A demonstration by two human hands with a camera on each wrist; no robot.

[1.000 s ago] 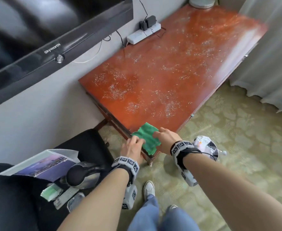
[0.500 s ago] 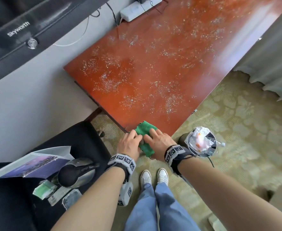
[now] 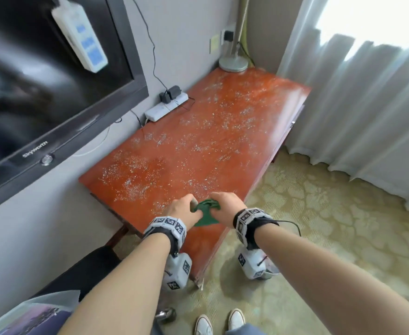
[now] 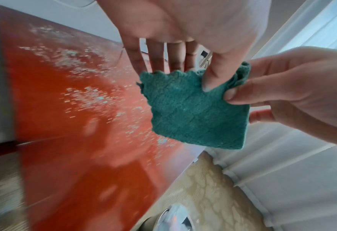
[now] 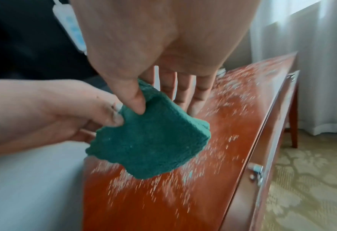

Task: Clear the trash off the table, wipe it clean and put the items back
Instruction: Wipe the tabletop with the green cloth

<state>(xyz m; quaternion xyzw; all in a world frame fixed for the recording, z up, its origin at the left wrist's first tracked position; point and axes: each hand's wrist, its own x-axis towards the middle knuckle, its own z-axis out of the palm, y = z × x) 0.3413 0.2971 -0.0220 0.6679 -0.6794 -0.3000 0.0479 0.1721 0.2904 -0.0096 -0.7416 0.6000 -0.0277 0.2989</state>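
Observation:
A folded green cloth hangs just above the near end of the red-brown table. My left hand pinches one upper corner, thumb against the cloth. My right hand pinches the other upper corner, thumb on the cloth. In both wrist views the remaining fingers of each hand reach straight behind the cloth. White crumbs are scattered over most of the tabletop.
A white power strip with plugs and a lamp base stand at the table's back edge. The TV hangs on the left, and curtains on the right. A lined trash bin stands on the carpet. A black chair holds a booklet.
Both hands have lifted the cloth from the table's near corner and carried it forward over the tabletop. The head view has tilted up, so more of the table shows.

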